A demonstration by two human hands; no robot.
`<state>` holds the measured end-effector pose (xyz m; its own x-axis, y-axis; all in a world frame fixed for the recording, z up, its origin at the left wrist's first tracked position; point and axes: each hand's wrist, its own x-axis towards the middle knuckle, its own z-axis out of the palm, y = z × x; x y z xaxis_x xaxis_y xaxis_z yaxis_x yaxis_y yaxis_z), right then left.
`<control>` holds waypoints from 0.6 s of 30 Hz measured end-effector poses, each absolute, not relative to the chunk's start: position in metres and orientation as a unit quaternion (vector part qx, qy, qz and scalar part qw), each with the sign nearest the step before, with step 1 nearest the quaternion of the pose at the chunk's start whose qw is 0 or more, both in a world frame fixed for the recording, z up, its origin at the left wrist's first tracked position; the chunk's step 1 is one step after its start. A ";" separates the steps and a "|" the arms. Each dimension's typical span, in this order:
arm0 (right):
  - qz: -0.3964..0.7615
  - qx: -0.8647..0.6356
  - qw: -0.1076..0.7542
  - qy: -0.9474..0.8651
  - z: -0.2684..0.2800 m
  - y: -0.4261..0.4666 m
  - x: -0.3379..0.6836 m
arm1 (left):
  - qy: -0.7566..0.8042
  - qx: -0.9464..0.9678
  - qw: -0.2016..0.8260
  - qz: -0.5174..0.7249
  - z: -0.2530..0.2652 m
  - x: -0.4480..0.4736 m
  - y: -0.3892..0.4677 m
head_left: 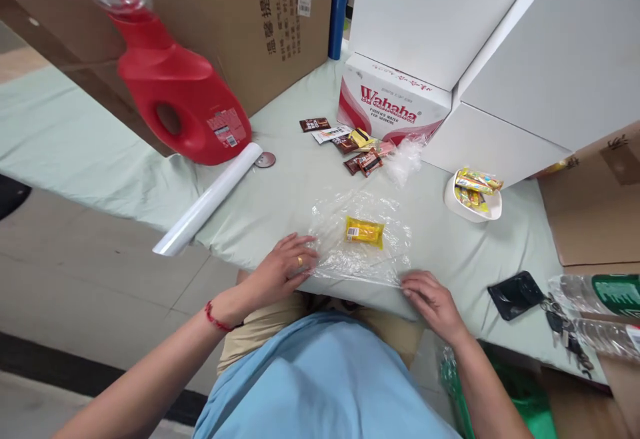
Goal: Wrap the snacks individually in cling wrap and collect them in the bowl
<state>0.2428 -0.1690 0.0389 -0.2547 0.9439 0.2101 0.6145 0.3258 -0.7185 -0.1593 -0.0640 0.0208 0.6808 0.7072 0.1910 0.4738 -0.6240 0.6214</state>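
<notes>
A sheet of clear plastic film point(330, 252) lies spread on the pale green cloth in front of me. On its middle rests a small yellow snack packet point(365, 233) with a white barcode label. My left hand point(289, 262), wearing a ring, lies over the film's left edge with fingers stretched out. At the film's near right corner, my right hand point(433, 302) has its thumb and fingers closed together on the edge. Neither hand touches the yellow packet.
A roll of film point(210, 202) overhangs the table edge at left, by a red jug point(185, 99). Several small sachets point(345, 142) lie before a Wahaba box point(395, 102). A white bowl point(453, 202) holds yellow packets. A black phone pouch point(516, 295), keys and bottles lie right.
</notes>
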 end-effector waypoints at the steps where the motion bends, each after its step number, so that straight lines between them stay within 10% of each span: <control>1: 0.264 -0.528 0.323 -0.740 0.045 -0.165 0.246 | 0.337 0.872 0.273 0.228 0.026 -0.159 -0.059; 18: 0.243 -0.684 0.285 -0.626 0.038 -0.020 0.272 | 0.617 0.764 0.073 0.177 0.037 -0.140 0.078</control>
